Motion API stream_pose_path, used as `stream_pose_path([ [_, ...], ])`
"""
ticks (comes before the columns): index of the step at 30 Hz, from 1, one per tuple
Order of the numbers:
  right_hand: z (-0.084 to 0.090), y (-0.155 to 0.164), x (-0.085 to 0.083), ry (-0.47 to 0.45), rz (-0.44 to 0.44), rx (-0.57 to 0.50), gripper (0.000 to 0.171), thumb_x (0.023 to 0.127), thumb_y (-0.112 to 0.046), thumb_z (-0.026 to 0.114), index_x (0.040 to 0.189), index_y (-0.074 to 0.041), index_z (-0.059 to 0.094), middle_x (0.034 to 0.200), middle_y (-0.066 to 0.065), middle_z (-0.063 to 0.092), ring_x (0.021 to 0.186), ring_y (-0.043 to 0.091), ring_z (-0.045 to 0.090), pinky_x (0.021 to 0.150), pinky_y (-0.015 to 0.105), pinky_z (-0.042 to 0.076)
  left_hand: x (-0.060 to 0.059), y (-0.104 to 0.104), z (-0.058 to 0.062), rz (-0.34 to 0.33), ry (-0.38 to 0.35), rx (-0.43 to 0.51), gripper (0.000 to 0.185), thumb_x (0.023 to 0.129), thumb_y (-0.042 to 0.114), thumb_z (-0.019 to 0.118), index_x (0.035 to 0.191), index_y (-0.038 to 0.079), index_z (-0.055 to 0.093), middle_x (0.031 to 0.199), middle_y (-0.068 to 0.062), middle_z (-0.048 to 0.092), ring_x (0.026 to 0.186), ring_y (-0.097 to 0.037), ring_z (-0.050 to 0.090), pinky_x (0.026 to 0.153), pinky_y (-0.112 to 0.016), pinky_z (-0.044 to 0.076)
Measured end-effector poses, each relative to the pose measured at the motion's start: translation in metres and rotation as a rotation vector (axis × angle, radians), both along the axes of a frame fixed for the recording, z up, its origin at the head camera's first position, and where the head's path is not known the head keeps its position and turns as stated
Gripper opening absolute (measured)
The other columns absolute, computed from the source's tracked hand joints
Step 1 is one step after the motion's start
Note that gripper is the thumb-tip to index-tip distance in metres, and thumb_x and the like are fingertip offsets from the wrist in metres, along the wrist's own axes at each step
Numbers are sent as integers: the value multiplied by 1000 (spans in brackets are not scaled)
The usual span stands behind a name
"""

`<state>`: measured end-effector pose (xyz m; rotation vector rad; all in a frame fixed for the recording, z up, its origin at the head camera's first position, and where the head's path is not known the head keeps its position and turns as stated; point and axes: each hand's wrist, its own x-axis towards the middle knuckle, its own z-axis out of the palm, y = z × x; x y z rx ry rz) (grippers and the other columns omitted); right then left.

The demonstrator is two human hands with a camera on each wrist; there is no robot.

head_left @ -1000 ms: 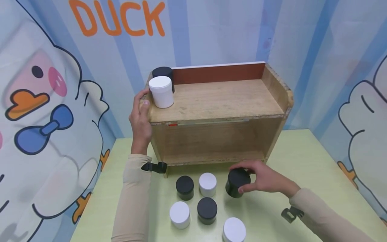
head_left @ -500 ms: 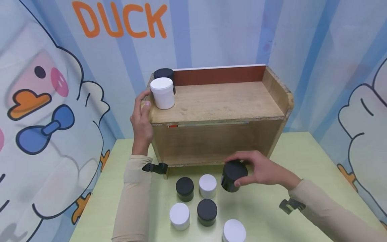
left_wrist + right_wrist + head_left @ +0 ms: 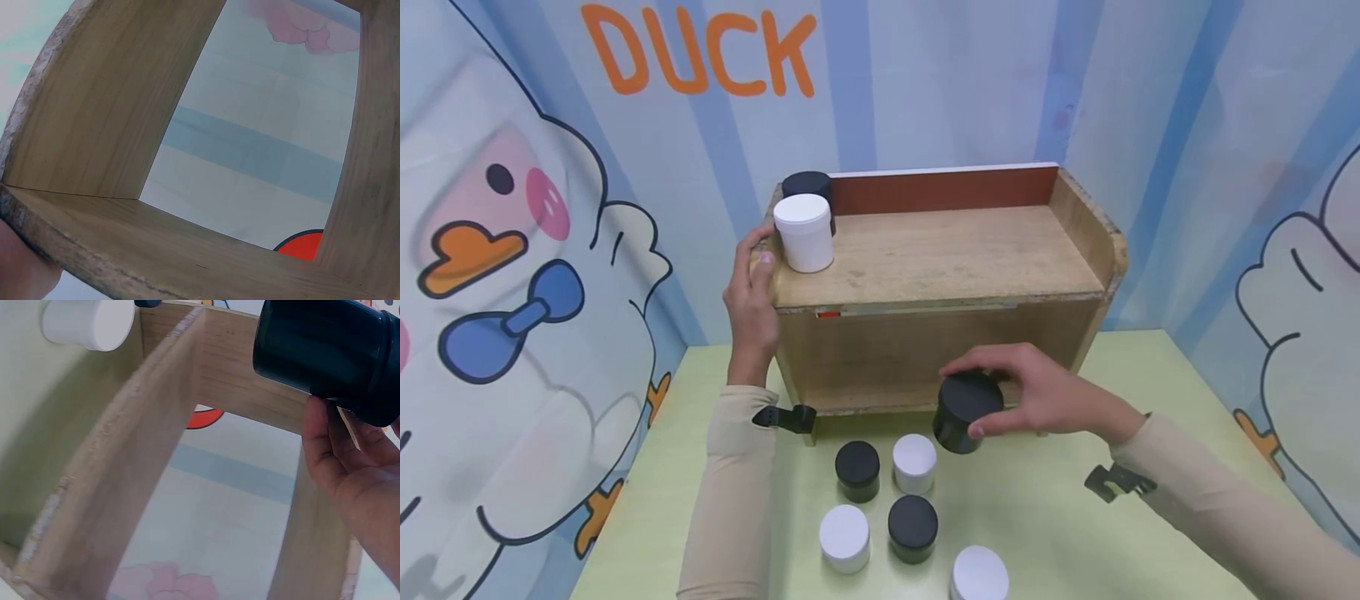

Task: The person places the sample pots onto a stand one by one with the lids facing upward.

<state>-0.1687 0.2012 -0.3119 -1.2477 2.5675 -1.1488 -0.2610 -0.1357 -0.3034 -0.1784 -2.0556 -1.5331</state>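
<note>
My right hand (image 3: pixel 1037 392) grips a black lidded jar (image 3: pixel 964 417) by its sides, thumb near and fingers behind. In the head view that jar overlaps the front of the wooden shelf's lower level; in the right wrist view the black jar (image 3: pixel 325 347) lies across the upper right. With my left hand (image 3: pixel 752 308) I hold the left side of the wooden shelf (image 3: pixel 940 250), thumb toward its front edge. Beside that thumb a white jar (image 3: pixel 805 237) stands on the shelf top, partly hiding another black jar (image 3: pixel 808 183) behind it.
On the pale green table (image 3: pixel 647 467), in front of the shelf, stand two black jars, including one nearer black jar (image 3: pixel 913 527), and several white jars, among them a front white jar (image 3: pixel 980 575). A duck-print curtain (image 3: pixel 940 75) hangs behind the shelf.
My right hand has lifted the black jar and moved it up and slightly left, toward the shelf. The left hand keeps its place on the shelf's side.
</note>
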Motion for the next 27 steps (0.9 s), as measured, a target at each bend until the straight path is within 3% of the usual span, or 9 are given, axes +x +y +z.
stream_pose_path([
  [17, 53, -16, -8, 59, -6, 22, 56, 81, -20, 83, 133, -17, 64, 124, 2, 69, 87, 11, 61, 75, 26, 51, -1, -1, 0, 5, -10, -4, 44, 102, 37, 36, 143, 29, 50, 157, 4, 46, 150, -15, 35, 124, -49, 25],
  [27, 76, -32, -21, 36, -60, -9, 54, 80, -20, 84, 131, -20, 66, 122, -2, 70, 99, 14, 61, 87, 31, 52, -2, 0, -1, 4, -5, -4, 44, 101, 37, 37, 142, 29, 51, 156, 4, 47, 149, -15, 36, 123, -50, 25],
])
